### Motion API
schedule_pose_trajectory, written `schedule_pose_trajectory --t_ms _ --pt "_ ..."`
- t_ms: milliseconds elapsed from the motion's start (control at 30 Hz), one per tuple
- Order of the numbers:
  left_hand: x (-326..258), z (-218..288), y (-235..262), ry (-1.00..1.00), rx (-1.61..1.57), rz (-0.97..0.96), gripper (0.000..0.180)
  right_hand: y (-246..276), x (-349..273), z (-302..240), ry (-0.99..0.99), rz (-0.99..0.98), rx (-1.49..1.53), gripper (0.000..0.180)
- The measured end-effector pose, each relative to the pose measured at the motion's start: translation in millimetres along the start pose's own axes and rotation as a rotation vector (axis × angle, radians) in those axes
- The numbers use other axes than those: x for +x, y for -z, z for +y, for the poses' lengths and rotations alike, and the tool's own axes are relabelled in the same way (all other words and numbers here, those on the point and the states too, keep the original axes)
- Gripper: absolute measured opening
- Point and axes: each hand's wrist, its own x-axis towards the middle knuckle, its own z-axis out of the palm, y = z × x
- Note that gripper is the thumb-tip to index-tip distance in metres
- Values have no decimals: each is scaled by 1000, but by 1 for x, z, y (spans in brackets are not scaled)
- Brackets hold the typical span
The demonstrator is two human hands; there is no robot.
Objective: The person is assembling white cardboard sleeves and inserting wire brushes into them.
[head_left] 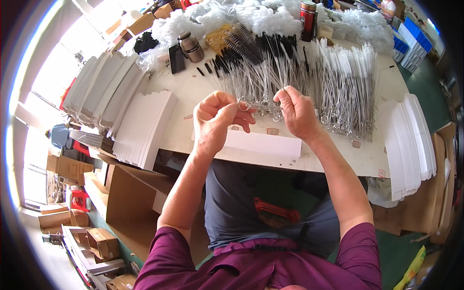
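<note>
Above the near part of the table, my left hand (217,116) pinches the looped wire end (243,105) of a thin brush between thumb and index finger, its other fingers partly spread. To its right, my right hand (300,112) is closed, thumb against index finger, on thin wire brush stems (282,79) that rise from it. Just beyond both hands lies a wide heap of black-bristled wire brushes (278,55), their looped ends toward me. A bundle of white-bristled wire brushes (345,87) lies to the right. A flat white card strip (263,143) rests below my hands.
Stacks of white card (145,126) line the table's left side; another white stack (411,145) is at the right. A steel flask (190,47), a phone (177,59) and a red flask (308,21) stand or lie farther back, before white bagged bundles (232,17).
</note>
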Motion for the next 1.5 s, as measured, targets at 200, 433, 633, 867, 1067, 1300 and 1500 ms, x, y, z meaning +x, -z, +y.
schedule_pose_trajectory --t_ms 200,433,633,867,1067,1300,1500 --pt "-15 -7 8 41 19 98 17 -15 8 6 50 -3 -75 29" --pt "-24 -16 10 -73 172 144 16 -25 11 6 91 -35 -139 25" --pt "-28 6 38 -112 170 246 13 -24 31 -21 203 -41 -185 26" --pt "-13 63 54 -241 46 199 15 -22 37 -91 137 -218 -132 32" --pt "-21 74 9 -216 365 -31 12 29 -38 -112 -406 -433 388 39" --pt "-22 57 -21 -536 1139 -409 15 41 -121 -75 -669 -443 801 43" --pt "-23 51 -22 -523 1307 -638 20 43 -149 -66 -795 -481 807 41"
